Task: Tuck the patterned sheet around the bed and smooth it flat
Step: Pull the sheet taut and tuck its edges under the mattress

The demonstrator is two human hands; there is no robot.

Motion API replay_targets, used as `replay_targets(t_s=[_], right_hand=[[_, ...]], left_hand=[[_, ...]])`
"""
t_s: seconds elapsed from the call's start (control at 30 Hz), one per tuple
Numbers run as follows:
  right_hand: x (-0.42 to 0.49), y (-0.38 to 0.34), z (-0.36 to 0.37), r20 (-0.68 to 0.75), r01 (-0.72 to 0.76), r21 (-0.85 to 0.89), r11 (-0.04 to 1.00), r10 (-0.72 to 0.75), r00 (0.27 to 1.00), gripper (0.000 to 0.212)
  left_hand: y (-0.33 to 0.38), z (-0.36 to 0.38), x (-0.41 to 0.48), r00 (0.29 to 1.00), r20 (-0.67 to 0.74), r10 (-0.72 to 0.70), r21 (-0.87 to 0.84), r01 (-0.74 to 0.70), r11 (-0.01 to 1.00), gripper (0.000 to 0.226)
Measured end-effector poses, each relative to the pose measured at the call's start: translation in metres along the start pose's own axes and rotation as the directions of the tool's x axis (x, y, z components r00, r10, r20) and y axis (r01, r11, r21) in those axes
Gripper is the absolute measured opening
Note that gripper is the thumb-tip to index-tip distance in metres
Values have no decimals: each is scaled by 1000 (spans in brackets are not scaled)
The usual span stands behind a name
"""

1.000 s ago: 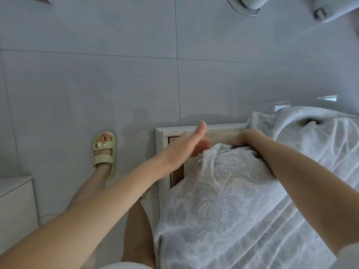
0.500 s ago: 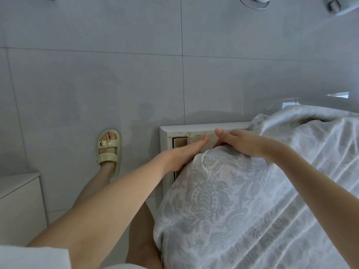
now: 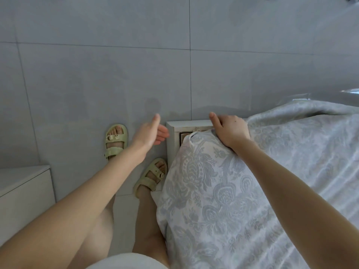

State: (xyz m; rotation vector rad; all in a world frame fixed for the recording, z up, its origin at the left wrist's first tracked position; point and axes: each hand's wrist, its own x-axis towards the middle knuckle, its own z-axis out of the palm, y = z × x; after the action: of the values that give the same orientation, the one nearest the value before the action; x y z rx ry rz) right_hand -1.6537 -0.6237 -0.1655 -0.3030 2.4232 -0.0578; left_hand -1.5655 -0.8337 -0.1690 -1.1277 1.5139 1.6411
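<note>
The patterned sheet (image 3: pixel 223 191), pale grey with a floral damask print, covers the bed's corner and hangs down its side. The white bed frame corner (image 3: pixel 172 131) shows bare beside it. My right hand (image 3: pixel 230 130) lies on the sheet's top corner at the frame, palm down, its fingers over the edge; what the fingertips do is hidden. My left hand (image 3: pixel 150 132) hovers in the air left of the frame, fingers straight, holding nothing and touching nothing.
Grey tiled floor (image 3: pixel 116 74) spreads beyond the bed. My feet in pale green sandals (image 3: pixel 115 141) stand next to the bed corner. A white cabinet (image 3: pixel 21 191) stands at the lower left. The sheet further right (image 3: pixel 310 142) lies rumpled.
My left hand has pulled back leftward, away from the sheet corner, and now hangs free. My right hand has stayed at the corner, pressing the sheet down. The second foot has come into view.
</note>
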Motion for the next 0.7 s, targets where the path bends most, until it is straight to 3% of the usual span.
replay_targets(t_s=[0.1, 0.27, 0.4, 0.5, 0.57, 0.6, 0.63, 0.7], right_hand=[[4, 1, 6, -149, 41, -30, 999, -45, 988, 55], [5, -5, 13, -297, 18, -51, 999, -33, 954, 49], [5, -8, 14, -329, -17, -151, 988, -34, 944, 48], [-11, -16, 0, -508, 7, -131, 991, -73, 858, 40], [-38, -28, -9, -623, 195, -86, 977, -206, 755, 33], [-54, -38, -9, -614, 331, -80, 940, -308, 727, 29], [-71, -49, -7, -552, 458, -85, 885, -425, 717, 26], [-100, -69, 5, -297, 651, -156, 743, -664, 686, 24]], left_hand=[[-41, -11, -16, 996, -70, -61, -63, 57, 996, 48], [-101, -1, -58, 988, -52, -149, -14, 148, 989, 41], [-133, -2, -75, 982, -45, -186, -2, 186, 983, 29], [-151, -2, -79, 977, -24, -212, -17, 211, 977, 21], [-165, 3, -85, 967, 66, -247, -12, 248, 969, 24], [-174, 6, -88, 960, 115, -254, -11, 257, 966, 30], [-182, 11, -90, 954, 159, -256, -22, 263, 965, 37], [-189, 18, -98, 943, 230, -241, -51, 259, 965, 46]])
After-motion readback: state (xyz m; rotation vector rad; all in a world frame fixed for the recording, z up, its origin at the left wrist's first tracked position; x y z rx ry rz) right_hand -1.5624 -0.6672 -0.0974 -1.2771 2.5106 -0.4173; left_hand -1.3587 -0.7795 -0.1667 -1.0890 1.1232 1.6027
